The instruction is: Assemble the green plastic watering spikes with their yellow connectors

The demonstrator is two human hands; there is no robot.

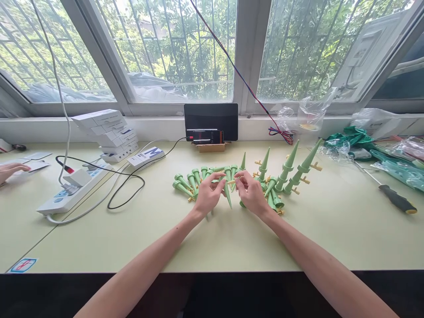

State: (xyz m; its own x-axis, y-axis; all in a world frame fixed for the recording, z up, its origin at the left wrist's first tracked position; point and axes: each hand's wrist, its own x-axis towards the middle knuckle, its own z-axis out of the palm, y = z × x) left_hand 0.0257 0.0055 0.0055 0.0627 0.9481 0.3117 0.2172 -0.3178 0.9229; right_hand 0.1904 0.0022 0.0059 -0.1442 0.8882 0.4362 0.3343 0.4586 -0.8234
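Note:
My left hand (209,193) is closed on a green plastic plant watering spike (228,195), whose tip points down toward the table. Close beside it, my right hand (251,192) pinches a small yellow valve piece (231,182) near the spike; whether the two parts touch I cannot tell. Behind my left hand lies a group of green spikes (181,185). To the right of my right hand, several spikes with yellow valves stand stacked, tips up (291,161), and others lie at their foot (275,198).
A phone (212,137) leans on a dark tablet (212,115) at the back. White boxes (109,132), a power strip (59,198) and cables lie left. A screwdriver (395,198) and plastic bags (351,139) lie right. Another person's hand (11,171) is at the far left.

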